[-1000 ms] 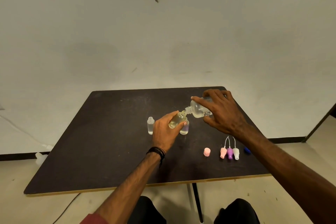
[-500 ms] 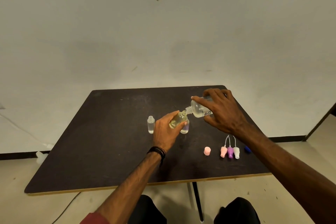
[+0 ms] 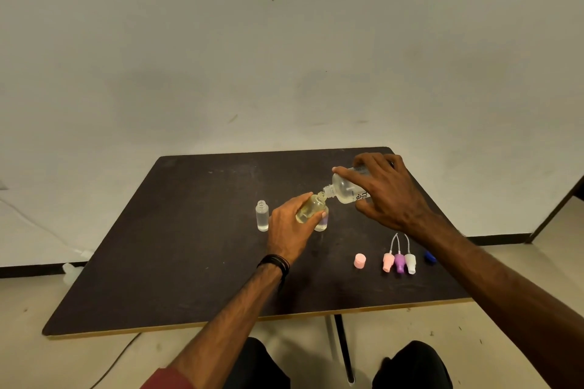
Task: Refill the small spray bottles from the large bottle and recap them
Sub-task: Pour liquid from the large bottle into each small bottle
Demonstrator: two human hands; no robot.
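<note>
Large bottle (image 3: pixel 346 191) lies right of small bottle (image 3: pixel 311 208), caps (image 3: pixel 398 262) nearer.

Large bottle (image 3: pixel 346 189) tilted over small bottle (image 3: pixel 311 208)

Your left wrist carries a stack of thin dark bands (image 3: pixel 275 263); a dark red sleeve edge (image 3: pixel 164 379) shows near that elbow, and dark trousers (image 3: pixel 410 366) cover your knees.

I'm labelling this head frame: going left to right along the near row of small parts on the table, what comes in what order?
Pink cap → pink sprayer → purple sprayer → white sprayer → blue cap.
</note>
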